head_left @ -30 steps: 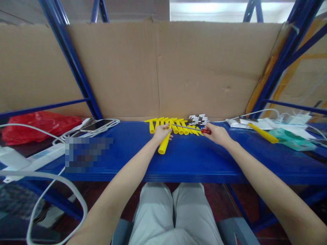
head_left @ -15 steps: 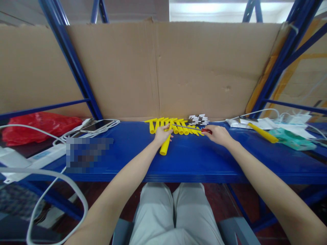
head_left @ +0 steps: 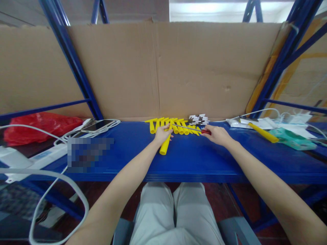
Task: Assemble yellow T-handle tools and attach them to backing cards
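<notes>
My left hand [head_left: 162, 134] is closed around the upper part of a yellow tube-handled piece [head_left: 165, 147], whose open round end points toward me. In my right hand [head_left: 216, 134] is the dark red handle of a screwdriver [head_left: 189, 128]. Its long metal shaft runs left, the tip reaching the head of the yellow piece by my left fingers; the exact contact is hidden. Behind my hands lies a row of several similar yellow T-shaped pieces [head_left: 152, 127]. Small yellow parts [head_left: 196, 130] lie beneath the shaft, and a stack of white-and-dark strips [head_left: 198, 119] sits behind them.
Cardboard [head_left: 158, 68] stands along the back of the blue table [head_left: 204, 163]. At left are a red plastic bag [head_left: 41, 127], a phone [head_left: 99, 125], cables and a white power strip [head_left: 38, 160]. At right lie a yellow tube [head_left: 263, 132] and a green plastic bag [head_left: 292, 139].
My right hand looks slightly turned around the screwdriver handle. My left hand and the yellow piece stay nearly in place.
</notes>
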Demonstrator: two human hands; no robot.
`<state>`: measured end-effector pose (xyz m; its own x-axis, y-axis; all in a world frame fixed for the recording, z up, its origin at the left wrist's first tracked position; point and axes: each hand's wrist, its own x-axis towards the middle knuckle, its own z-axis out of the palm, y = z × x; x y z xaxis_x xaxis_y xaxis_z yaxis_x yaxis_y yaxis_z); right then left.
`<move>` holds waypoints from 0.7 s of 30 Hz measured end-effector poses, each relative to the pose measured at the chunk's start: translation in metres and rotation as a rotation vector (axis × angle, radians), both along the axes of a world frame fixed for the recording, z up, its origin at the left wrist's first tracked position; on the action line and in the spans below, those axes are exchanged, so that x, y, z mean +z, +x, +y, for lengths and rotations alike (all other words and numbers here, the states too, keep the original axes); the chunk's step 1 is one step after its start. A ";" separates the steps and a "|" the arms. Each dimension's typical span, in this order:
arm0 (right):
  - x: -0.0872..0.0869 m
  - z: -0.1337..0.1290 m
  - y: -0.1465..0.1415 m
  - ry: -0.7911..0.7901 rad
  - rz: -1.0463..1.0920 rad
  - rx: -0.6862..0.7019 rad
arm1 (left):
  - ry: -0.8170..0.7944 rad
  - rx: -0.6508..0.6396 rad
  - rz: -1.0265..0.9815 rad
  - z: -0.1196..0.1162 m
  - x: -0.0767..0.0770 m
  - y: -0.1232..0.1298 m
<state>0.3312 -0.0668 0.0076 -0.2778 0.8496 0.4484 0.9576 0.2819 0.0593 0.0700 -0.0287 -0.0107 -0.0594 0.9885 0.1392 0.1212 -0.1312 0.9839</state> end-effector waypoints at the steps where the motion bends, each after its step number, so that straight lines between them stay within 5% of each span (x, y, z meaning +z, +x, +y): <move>1: 0.000 0.000 0.000 -0.007 -0.006 0.004 | -0.002 0.004 0.000 -0.001 0.001 0.000; 21: -0.002 0.000 -0.003 -0.023 -0.016 0.014 | -0.006 0.000 -0.009 -0.003 0.002 -0.001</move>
<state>0.3281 -0.0666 0.0056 -0.2970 0.8556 0.4240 0.9525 0.2970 0.0680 0.0693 -0.0318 -0.0082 -0.0602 0.9893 0.1329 0.1123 -0.1256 0.9857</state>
